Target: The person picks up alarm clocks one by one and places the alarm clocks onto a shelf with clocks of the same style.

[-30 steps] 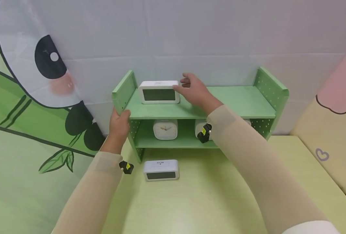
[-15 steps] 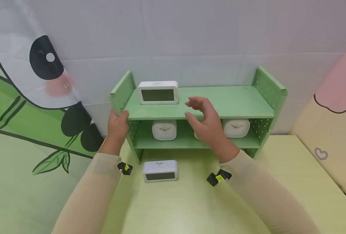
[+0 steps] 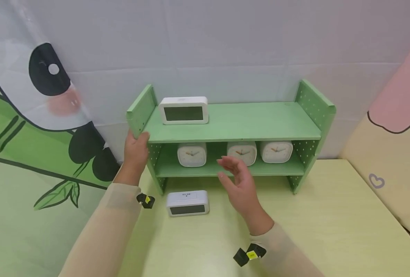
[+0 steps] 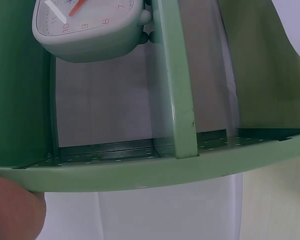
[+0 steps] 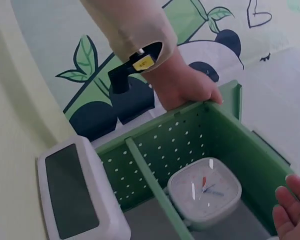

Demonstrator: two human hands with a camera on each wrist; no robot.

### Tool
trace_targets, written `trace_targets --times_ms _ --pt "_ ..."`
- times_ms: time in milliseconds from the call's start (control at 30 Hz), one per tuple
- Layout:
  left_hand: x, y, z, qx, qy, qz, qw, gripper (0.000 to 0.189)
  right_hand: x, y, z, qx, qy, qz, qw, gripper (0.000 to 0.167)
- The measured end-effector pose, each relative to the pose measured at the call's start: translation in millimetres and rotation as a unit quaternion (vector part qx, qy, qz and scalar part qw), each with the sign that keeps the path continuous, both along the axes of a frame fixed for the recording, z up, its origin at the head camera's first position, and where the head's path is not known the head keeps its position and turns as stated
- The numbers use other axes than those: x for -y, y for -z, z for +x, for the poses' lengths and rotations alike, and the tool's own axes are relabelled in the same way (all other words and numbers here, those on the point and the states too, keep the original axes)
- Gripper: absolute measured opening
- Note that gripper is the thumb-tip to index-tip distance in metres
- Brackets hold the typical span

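My left hand (image 3: pixel 135 154) grips the left side panel of a green two-tier shelf (image 3: pixel 232 123), thumb at the front edge of the upper board. Only a fingertip area of it shows in the left wrist view. My right hand (image 3: pixel 241 188) is in front of the lower tier, holding nothing, its fingers slightly bent and apart from the thumb. A white digital clock (image 3: pixel 184 111) stands on the upper board at the left. Another white digital clock (image 3: pixel 187 204) sits on the table between my hands, also large in the right wrist view.
On the lower tier stand three white alarm clocks: one at the left (image 3: pixel 192 155), one in the middle (image 3: pixel 243 152) partly behind my right fingertips, one at the right (image 3: pixel 276 151). Behind the shelf hangs a pale cloth (image 3: pixel 225 46); the pale yellow table (image 3: pixel 329 215) extends right.
My right hand has left the upper digital clock and come down and back toward the table's front. My left hand keeps its grip on the shelf. The view has turned slightly right.
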State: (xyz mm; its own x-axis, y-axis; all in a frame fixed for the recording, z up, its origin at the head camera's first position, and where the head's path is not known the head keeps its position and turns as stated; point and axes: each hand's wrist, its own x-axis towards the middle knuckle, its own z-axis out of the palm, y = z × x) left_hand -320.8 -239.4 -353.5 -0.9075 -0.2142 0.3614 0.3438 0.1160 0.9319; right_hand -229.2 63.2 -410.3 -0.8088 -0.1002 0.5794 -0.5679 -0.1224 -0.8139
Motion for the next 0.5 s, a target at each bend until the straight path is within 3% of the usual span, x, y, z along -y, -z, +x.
trace_targets --times_ms 500 --pt "0.4 0.3 1.2 -0.01 0.001 -0.006 0.9999 0.048 5 51.0 0.3 0.065 0.008 -0.03 0.9974 0.037"
